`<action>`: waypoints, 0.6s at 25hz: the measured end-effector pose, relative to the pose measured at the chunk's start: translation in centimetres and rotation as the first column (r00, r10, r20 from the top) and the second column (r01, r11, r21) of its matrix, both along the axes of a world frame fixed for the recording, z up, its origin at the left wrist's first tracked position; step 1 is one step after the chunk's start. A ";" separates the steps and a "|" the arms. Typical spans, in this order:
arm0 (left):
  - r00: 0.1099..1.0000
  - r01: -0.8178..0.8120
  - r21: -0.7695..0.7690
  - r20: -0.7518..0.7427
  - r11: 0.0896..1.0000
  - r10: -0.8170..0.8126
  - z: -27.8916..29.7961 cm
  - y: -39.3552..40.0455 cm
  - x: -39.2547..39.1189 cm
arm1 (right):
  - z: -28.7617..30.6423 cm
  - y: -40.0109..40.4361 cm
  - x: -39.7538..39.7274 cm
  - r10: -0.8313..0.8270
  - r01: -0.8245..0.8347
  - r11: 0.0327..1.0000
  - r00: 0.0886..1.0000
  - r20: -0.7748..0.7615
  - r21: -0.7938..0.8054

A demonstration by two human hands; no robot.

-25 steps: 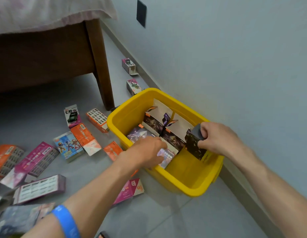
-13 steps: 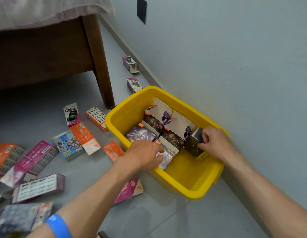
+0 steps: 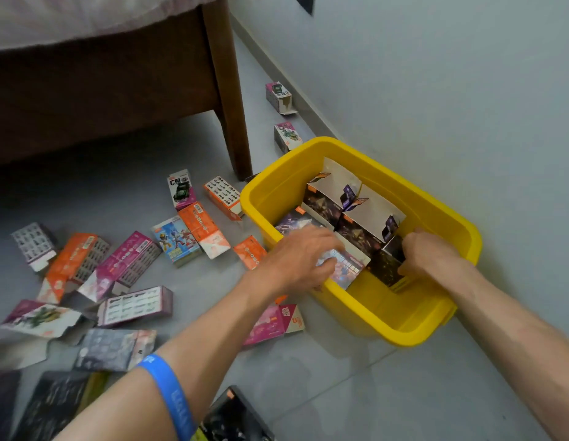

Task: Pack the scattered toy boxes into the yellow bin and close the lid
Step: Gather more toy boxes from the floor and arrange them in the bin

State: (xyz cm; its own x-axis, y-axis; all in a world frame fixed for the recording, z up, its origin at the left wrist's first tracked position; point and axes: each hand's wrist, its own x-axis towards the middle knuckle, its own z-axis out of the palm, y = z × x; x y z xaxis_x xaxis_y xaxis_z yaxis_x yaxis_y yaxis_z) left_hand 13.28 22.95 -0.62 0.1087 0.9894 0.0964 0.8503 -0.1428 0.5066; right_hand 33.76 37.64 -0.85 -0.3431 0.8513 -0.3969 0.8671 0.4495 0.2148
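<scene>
Head view: right hand (image 3: 428, 254) pinching dark box (image 3: 386, 265), left hand (image 3: 300, 257) gripping purple box (image 3: 347, 270) inside yellow bin (image 3: 436, 211); sloppy rows could jam lid.

Boxes (image 3: 194, 232) scattered on floor left of bin (image 3: 436, 326).

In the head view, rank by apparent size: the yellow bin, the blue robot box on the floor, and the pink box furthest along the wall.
1. Yellow bin, clearly largest.
2. Blue robot box.
3. Pink box looks smallest, but it lies farther from the camera, so its order against the blue one is unsure.
</scene>
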 end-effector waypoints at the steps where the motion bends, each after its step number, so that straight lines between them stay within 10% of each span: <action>1: 0.989 -0.127 0.121 0.096 0.984 0.116 -0.2 -0.7 -0.9 | 0.4 -1.0 -0.2 0.040 -0.024 0.990 0.993 -0.112 0.137; 4: 0.805 -0.594 0.248 0.202 0.766 0.558 -2.1 -5.0 -4.7 | 1.2 -7.3 -3.7 0.335 -0.100 0.903 0.774 -0.537 0.419; 10: 0.906 -0.420 -0.293 -0.176 0.859 0.384 -7.9 -14.5 -6.7 | -0.7 -17.8 -11.5 0.671 -0.384 0.741 0.474 -0.571 0.551; 15: 0.762 -0.644 -0.219 -0.266 0.733 0.591 -8.7 -23.3 -12.2 | -6.5 -27.4 -14.6 0.631 -0.775 0.620 0.403 -0.663 0.120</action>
